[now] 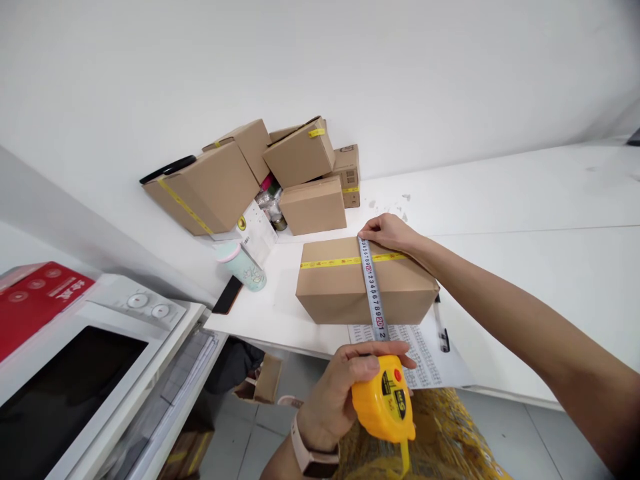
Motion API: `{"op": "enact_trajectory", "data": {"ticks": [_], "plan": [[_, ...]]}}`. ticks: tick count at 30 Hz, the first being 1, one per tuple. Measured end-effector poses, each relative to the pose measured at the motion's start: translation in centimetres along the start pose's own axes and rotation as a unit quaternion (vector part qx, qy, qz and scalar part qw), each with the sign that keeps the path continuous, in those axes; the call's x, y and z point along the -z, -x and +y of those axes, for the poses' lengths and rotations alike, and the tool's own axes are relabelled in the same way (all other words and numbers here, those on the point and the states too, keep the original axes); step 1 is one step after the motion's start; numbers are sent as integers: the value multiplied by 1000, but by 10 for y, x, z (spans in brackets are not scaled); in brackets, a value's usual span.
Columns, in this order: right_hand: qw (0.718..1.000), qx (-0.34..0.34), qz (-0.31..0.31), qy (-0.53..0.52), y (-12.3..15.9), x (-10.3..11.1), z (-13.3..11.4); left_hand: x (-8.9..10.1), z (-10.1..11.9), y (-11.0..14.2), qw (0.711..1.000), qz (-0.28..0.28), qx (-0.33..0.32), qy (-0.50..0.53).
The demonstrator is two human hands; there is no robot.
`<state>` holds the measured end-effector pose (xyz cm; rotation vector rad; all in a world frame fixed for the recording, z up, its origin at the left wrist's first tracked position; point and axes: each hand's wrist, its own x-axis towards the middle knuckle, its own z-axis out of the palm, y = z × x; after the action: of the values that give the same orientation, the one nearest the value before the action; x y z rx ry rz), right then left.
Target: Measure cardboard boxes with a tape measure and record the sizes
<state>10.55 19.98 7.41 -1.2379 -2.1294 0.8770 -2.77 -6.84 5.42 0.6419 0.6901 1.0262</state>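
Smooth white tabletop (500, 280): pinching hands (385, 232) stretch a metal tape (371, 283) over a cardboard box (330, 287).

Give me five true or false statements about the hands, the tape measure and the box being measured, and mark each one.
1. The left hand holds the tape measure. True.
2. The right hand touches nothing. False: it holds the blade at the far edge of the box.
3. The blade crosses the yellow strip. True.
4. The printed sheet lies on top of the box. False: it lies on the table.
5. The watch is on the left wrist. True.
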Motion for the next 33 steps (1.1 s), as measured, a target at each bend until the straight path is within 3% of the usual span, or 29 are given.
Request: {"op": "enact_trajectory", "data": {"ticks": [4,7,9,12,15,18,22,26,29,33], "plan": [[1000,0,1,-24,1,3,-2,0,3,4,1000,-5,-12,-22],[989,21,59,-132,13,23,-8,9,12,21,995,17,-71,-70],[969,26,140,-202,31,41,-10,23,22,35,977,93,-159,-109],[948,-14,231,-219,68,55,4,53,38,51,916,252,-283,-131],[957,-94,199,-189,103,44,35,83,50,52,894,316,-298,-109],[963,-155,103,-192,125,22,59,100,52,40,918,299,-245,-92],[963,-123,5,-238,134,11,52,100,52,22,942,248,-207,-93],[964,-67,9,-258,134,21,32,91,61,15,935,219,-248,-130],[960,8,10,-279,128,23,31,89,69,12,925,220,-270,-151],[954,95,62,-277,114,-4,53,103,63,3,922,229,-264,-165]]}}
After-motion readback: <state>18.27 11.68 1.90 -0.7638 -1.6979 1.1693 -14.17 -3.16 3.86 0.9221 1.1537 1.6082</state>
